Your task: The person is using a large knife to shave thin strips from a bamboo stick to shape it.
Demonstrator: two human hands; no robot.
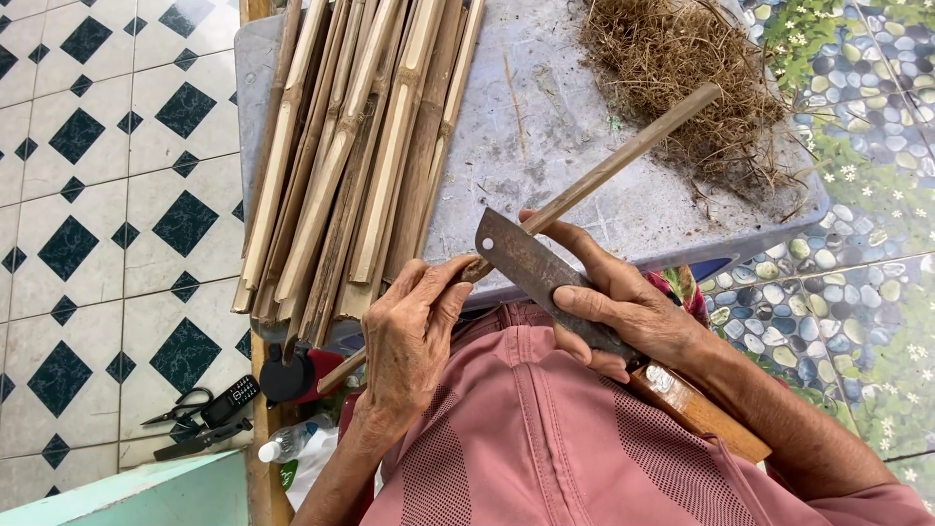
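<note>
The bamboo strip (623,156) is held slantwise above the table (545,127), its far end reaching up over the heap of dry shavings (682,68) and its near end passing under the blade and out below the left hand, where a short length shows beside the lap. It is judged to be light, stiff along its length and somewhat springy, with a smooth outer skin that may slide in a dry grip and split edges that may be sharp; a hold close to the working point, as seen here, would keep it from flexing. Behind it, a bundle of split bamboo slats (341,156) is laid lengthwise on the left part of the table, overhanging the near edge. The cleaver-like knife (545,278) is laid across the strip, its dark, worn blade pointing up and left; it is judged to be heavy for its size, with the weight in the blade, and is best taken by the wooden handle (696,409). The right hand (628,302) is closed about the knife at the top of the handle, fingers lying along the blade's flat and back. The left hand (409,336) is curled around the strip just beside the blade tip, fingers pressed together in a pinching grip. On the tiled floor (88,195) at lower left, a pair of scissors (180,407) and a small black phone (232,397) are seen, touching or nearly so.
</note>
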